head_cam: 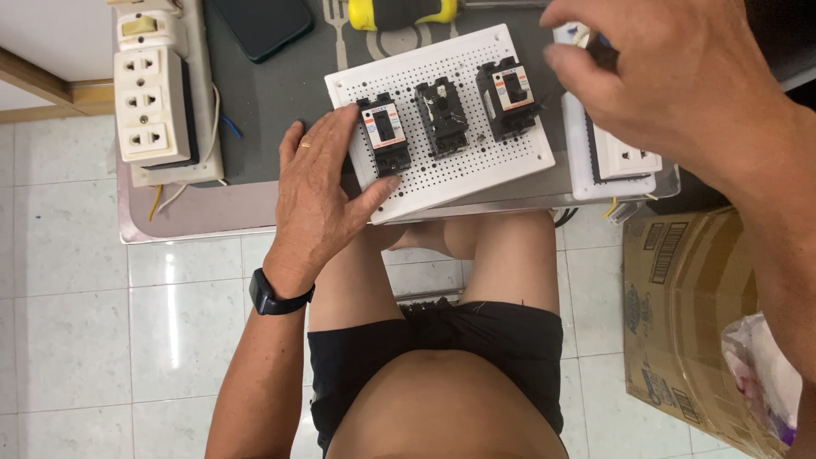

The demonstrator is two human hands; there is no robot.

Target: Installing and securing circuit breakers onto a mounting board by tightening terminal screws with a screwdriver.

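Right now your left hand (319, 200) lies flat on the near left corner of the white perforated board (501, 166), fingers (336, 136) spread loosely along its left edge and the thumb pressed against the near edge; it steadies the board rather than closing around anything. The board sits tilted on the desk (255, 93), its near edge reaching the desk's front rim above your knees. Three black circuit breakers stand in a row on it: the left breaker (384, 134) just beside your fingertips, the middle breaker (441, 117) next to it, and the right breaker (507, 98) nearest your other hand. Your right hand (671, 85) hovers high over the far right corner of the board, fingers curled downward; something small and dark shows between them, but you cannot tell from this view what it is or how firmly it is pinched. Beneath that hand lies a white socket plate (625, 161). At the desk's left edge rests a cream power strip (153, 93), with a dark phone (263, 24) and a yellow-and-black screwdriver handle (399, 12) farther back. A cardboard box (688, 314) stands on the tiled floor to your right.
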